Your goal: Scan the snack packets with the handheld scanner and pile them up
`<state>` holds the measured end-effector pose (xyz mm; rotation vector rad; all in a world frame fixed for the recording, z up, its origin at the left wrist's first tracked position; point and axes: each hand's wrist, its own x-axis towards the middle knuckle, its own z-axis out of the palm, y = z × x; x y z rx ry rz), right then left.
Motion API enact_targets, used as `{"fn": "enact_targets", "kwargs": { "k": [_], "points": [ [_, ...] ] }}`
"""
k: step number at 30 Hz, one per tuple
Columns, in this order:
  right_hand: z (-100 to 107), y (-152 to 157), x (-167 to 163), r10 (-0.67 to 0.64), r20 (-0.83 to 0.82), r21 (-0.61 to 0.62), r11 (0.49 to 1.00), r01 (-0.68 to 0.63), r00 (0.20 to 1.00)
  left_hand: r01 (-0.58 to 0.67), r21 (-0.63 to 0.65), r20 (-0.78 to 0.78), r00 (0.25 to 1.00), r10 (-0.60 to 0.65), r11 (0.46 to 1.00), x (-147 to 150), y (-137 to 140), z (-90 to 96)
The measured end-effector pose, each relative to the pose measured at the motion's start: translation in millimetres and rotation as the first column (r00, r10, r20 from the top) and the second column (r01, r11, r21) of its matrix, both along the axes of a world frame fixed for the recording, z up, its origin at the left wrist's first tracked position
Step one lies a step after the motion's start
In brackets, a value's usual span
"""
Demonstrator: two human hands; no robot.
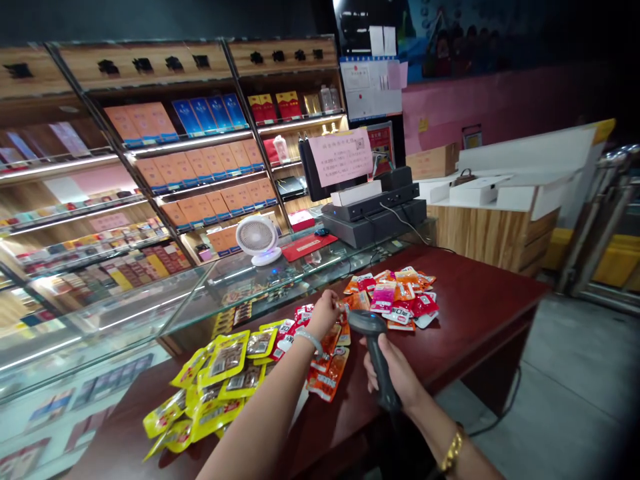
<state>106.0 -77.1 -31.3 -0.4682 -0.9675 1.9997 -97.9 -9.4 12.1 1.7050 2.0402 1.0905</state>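
My right hand (393, 373) is wrapped round the handle of a dark grey barcode scanner (383, 363), whose head points left and away over the table. My left hand (327, 313), with a pale bangle at the wrist, has its fingers curled down on a small orange-red snack packet, which is mostly hidden by the hand. Just beyond the scanner lies a loose pile of red and orange snack packets (405, 290). More orange packets (327, 373) lie under and in front of my left hand. Left of my forearm is a heap of yellow snack packets (227, 360) with clear windows.
The dark red table (480, 293) adjoins a glass display counter (180, 300). A small white fan (257, 240), a red folder (303, 247) and a till with a screen (373, 207) stand on the counter. Stocked shelves (200, 140) line the back wall.
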Motion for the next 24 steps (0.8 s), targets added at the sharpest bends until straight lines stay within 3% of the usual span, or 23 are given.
{"fn": "enact_targets", "kwargs": {
  "k": [3,6,10,20,24],
  "points": [
    [1,0,2,0.001,0.006,0.023,1.000,-0.001,1.000,0.014,-0.024,0.218,0.976,-0.009,1.000,-11,-17,-5.6],
    [1,-1,3,-0.007,0.000,0.031,0.999,0.007,1.000,0.006,0.056,0.324,0.946,-0.023,0.998,-21,-30,-8.7],
    [2,-3,2,-0.057,-0.010,0.028,0.998,0.057,0.998,-0.034,0.173,0.357,0.934,-0.030,0.984,-29,-47,-8.0],
    [2,1,-1,-0.038,0.044,0.010,0.999,0.037,0.998,-0.074,0.231,0.449,0.893,-0.038,0.970,-34,-76,-6.3],
    [1,-1,-4,0.023,0.082,0.012,1.000,-0.024,0.996,-0.054,0.198,0.386,0.922,-0.027,0.979,-40,-79,-11.2]
  ]
}}
